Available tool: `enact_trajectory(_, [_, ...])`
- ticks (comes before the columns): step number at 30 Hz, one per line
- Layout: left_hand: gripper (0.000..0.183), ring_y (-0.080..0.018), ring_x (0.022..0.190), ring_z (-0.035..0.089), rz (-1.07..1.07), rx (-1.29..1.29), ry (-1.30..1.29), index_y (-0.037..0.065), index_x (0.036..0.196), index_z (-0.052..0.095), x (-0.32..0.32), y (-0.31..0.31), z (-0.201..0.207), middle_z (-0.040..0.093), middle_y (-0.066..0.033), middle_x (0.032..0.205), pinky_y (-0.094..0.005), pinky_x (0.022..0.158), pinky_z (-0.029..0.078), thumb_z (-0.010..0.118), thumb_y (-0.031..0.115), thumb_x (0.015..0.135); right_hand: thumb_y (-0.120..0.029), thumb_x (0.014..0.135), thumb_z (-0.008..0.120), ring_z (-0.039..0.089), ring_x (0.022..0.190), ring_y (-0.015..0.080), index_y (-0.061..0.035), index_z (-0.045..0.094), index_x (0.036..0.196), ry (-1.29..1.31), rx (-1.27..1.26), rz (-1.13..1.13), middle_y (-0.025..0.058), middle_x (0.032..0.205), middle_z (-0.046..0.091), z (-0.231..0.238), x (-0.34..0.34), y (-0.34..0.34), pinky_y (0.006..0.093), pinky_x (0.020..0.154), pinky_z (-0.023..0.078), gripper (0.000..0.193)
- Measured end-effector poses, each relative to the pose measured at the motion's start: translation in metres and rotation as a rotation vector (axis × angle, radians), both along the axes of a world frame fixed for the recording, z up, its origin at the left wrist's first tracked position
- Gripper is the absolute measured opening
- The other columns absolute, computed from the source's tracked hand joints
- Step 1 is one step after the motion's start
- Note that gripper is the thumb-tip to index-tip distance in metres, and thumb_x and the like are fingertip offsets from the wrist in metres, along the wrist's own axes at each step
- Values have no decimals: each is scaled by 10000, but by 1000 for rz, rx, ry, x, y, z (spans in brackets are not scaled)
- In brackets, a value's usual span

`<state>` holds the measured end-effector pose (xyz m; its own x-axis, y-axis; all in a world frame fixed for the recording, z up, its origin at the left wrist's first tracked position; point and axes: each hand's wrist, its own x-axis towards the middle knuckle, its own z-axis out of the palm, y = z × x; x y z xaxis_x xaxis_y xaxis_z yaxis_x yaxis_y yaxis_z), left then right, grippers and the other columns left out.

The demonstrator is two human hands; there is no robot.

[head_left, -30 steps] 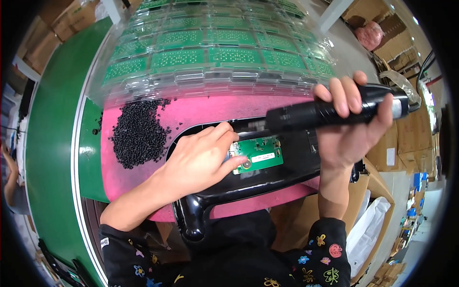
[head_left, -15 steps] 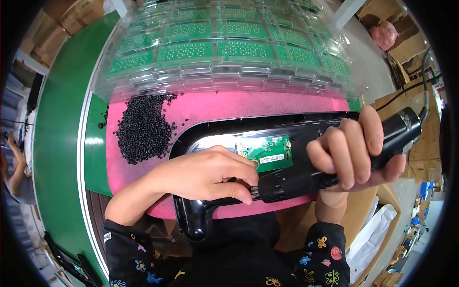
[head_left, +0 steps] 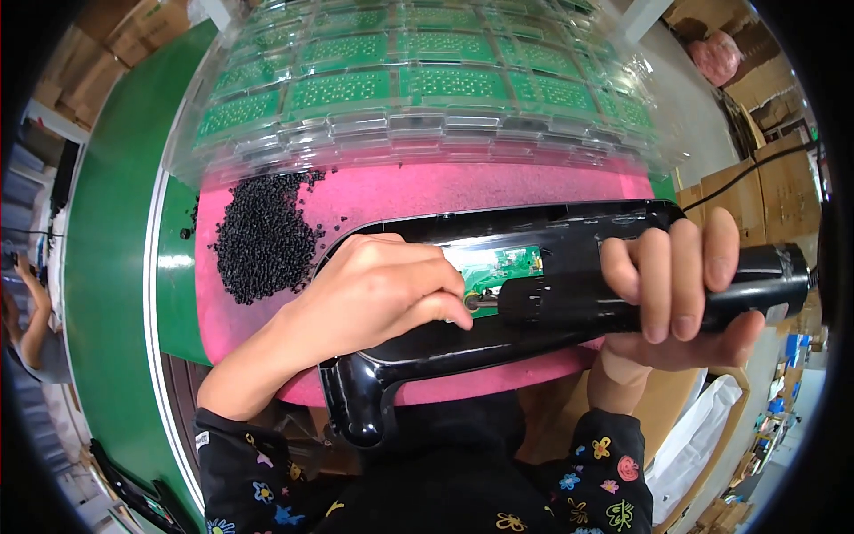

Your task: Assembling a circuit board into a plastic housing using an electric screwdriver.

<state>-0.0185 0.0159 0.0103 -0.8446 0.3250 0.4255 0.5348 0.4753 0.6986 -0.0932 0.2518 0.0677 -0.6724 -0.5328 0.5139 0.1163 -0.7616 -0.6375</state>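
In my right hand [head_left: 667,289] I grip a black electric screwdriver [head_left: 556,307], held nearly level with its bit toward the left. Its cable leaves the rear end at the right. My left hand [head_left: 378,285] is closed, thumb and forefinger pinched at the bit's tip; what they hold, if anything, is too small to make out. Both hands are over a glossy black plastic housing [head_left: 445,363]. A green circuit board [head_left: 511,261] lies in the housing, partly covered by the screwdriver and my left fingers.
A heap of small black screws [head_left: 262,245] lies on the pink mat [head_left: 498,185] to the left. Behind it, clear plastic trays [head_left: 391,133] hold rows of green circuit boards. A cardboard box [head_left: 658,405] with white plastic stands at lower right. Another person's arm [head_left: 34,298] shows at far left.
The screwdriver has swung to a more level position, its tip moving up from the housing's near edge toward the circuit board. My left hand has moved along with the tip, still pinched.
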Motion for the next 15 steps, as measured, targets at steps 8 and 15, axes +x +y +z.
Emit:
enact_trajectory(8, [263, -209, 647, 663, -27, 74, -30, 72, 799, 694, 1, 3, -4, 711, -22, 753, -321, 591, 495, 898, 194, 687, -412, 965, 697, 582, 699, 112, -140, 482, 1079, 95, -100, 0, -22, 807, 604, -10, -3, 1, 307, 713, 395, 366])
enact_trajectory(15, [262, -233, 675, 687, -86, 140, -127, 35, 841, 697, 3, 2, -3, 725, -67, 771, -321, 614, 529, 892, 154, 713, -245, 893, 751, 552, 618, 103, -126, 491, 985, -7, -133, -13, -7, 728, 588, -4, 7, -5, 281, 698, 396, 300])
